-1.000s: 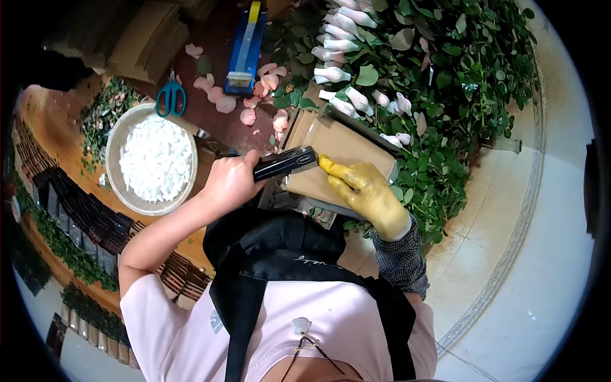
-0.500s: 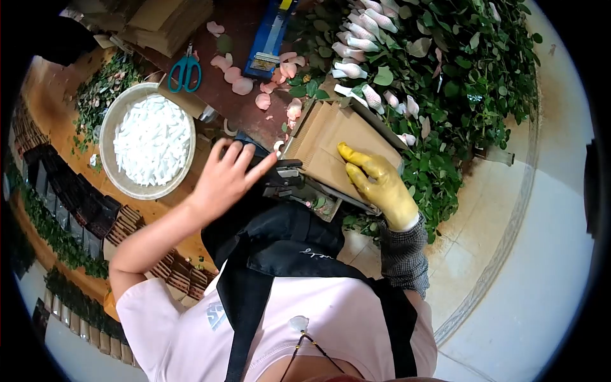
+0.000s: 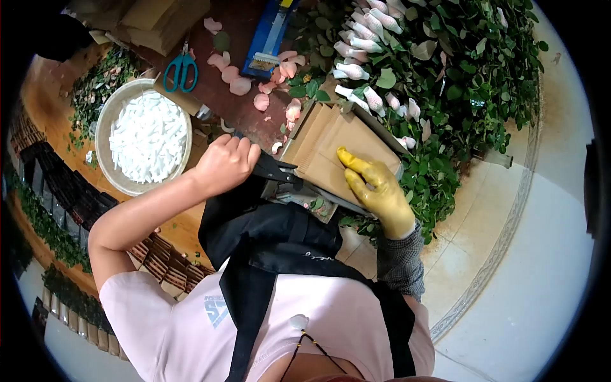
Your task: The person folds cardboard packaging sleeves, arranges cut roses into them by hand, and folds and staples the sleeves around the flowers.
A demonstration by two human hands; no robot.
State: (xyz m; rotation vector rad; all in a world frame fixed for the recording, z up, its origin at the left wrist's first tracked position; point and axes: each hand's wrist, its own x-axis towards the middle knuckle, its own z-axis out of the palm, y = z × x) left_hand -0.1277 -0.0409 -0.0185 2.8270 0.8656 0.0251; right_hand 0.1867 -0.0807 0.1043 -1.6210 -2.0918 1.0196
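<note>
My bare left hand [image 3: 228,163] is closed around the handles of a black plier-type stapler [image 3: 276,169]. Its jaws meet the near left edge of a piece of brown corrugated cardboard [image 3: 323,143]. The cardboard sits folded in a box-like holder [image 3: 374,127]. On top of it lies my right hand [image 3: 380,191] in a yellow glove, thumb and fingers stretched out and pressing the surface. Whatever the cardboard covers is hidden.
A round tub [image 3: 102,146] of small white pieces stands at left, near teal scissors [image 3: 181,72]. Pink petals [image 3: 240,85] lie by a blue tool [image 3: 267,44]. Leafy stems with net-sleeved pink buds [image 3: 366,44] fill the upper right. Stacked cardboard [image 3: 156,22] is at upper left.
My left hand has gone from loosely spread fingers to a closed grip on the stapler, with its jaws now at the cardboard's edge. My right hand has barely moved.
</note>
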